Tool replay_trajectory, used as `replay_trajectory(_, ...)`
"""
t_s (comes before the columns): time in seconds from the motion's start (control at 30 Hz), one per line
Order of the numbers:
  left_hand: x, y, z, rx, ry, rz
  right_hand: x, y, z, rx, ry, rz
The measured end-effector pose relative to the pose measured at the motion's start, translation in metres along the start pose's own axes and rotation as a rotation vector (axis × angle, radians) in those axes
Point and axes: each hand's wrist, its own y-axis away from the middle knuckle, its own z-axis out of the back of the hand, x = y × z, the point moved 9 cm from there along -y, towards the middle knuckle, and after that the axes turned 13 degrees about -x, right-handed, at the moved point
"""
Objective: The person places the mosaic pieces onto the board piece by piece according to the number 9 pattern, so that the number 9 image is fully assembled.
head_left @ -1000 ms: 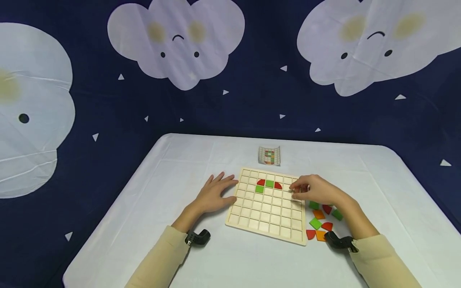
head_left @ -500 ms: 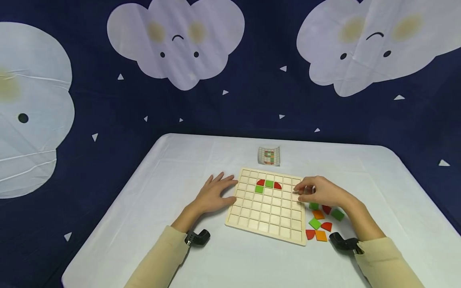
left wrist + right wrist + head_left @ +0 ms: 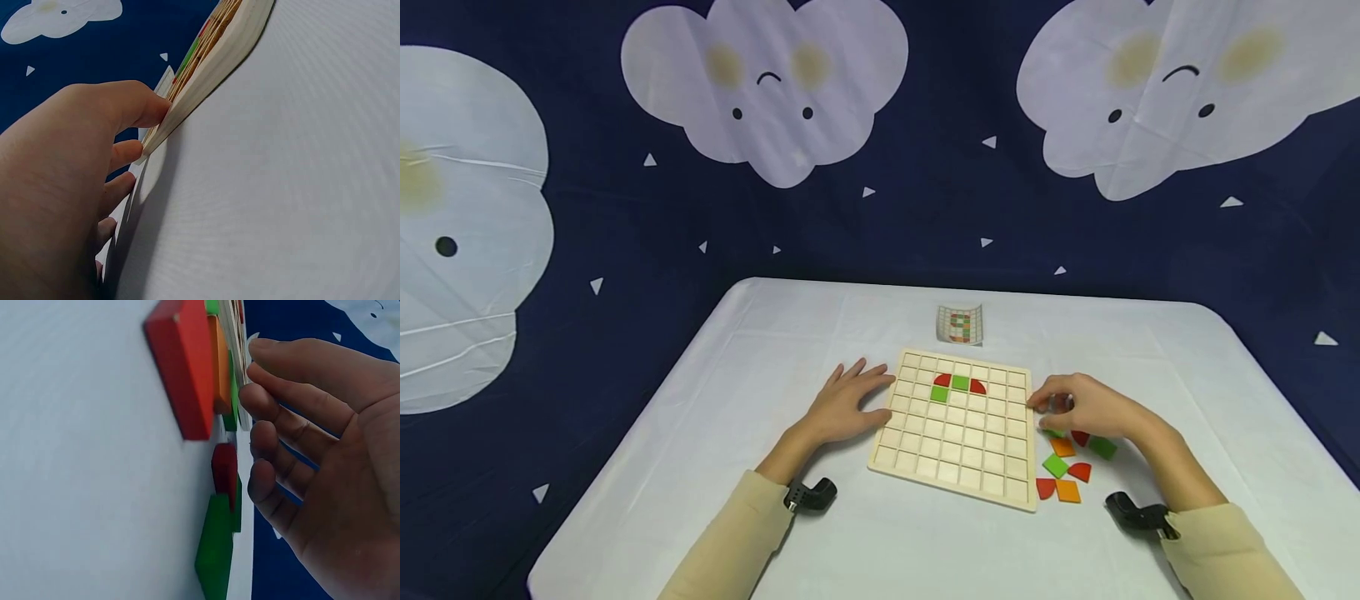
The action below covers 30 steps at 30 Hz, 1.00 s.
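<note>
A wooden grid board [image 3: 951,450] lies on the table with a few pieces set in its upper cells: a green square [image 3: 960,382] between two red quarter-circles [image 3: 977,387], and another green square [image 3: 939,394] below the left one. My left hand [image 3: 847,406] rests at the board's left edge; in the left wrist view its thumb [image 3: 150,109] touches the rim. Beside the right edge, my right hand [image 3: 1090,406] hovers over loose pieces with loosely bent fingers. Nothing shows between those fingers [image 3: 262,400] in the right wrist view. It partly covers a green piece [image 3: 1054,433].
Right of the board lie loose orange squares [image 3: 1067,491], green squares [image 3: 1056,465] and red quarter-circles [image 3: 1080,472]. Behind the board is a small printed card [image 3: 959,325] showing a coloured grid pattern. A dark cloud-patterned cloth [image 3: 955,217] hangs past the white table [image 3: 820,325].
My right hand has moved from over the board's right side, rightward and slightly nearer, to above the loose pieces. The left hand and the pieces on the board have stayed put.
</note>
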Motion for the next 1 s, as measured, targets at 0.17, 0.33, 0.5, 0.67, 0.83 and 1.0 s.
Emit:
replay_trajectory(0.17,0.001,0.0,-0.002,0.013,-0.02,0.009,-0.005,0.007,0.002,0.019,-0.015,-0.013)
replay_trajectory(0.33,0.003,-0.001,-0.004,0.007,-0.023,0.007,-0.009,0.013,0.003,0.028,-0.035,-0.028)
replay_trajectory(0.5,0.003,0.0,-0.003,-0.003,-0.012,0.005,-0.012,0.017,0.005,0.019,-0.029,-0.017)
replay_trajectory(0.67,0.003,0.0,-0.004,0.008,-0.019,0.013,-0.014,0.022,0.007,0.029,-0.035,-0.007)
replay_trajectory(0.83,0.003,0.0,-0.005,0.008,-0.024,0.01,-0.02,0.026,0.011,0.038,-0.017,-0.037)
replay_trajectory(1.0,0.003,-0.001,-0.003,0.015,-0.029,0.014,-0.024,0.032,0.014,0.054,-0.002,-0.068)
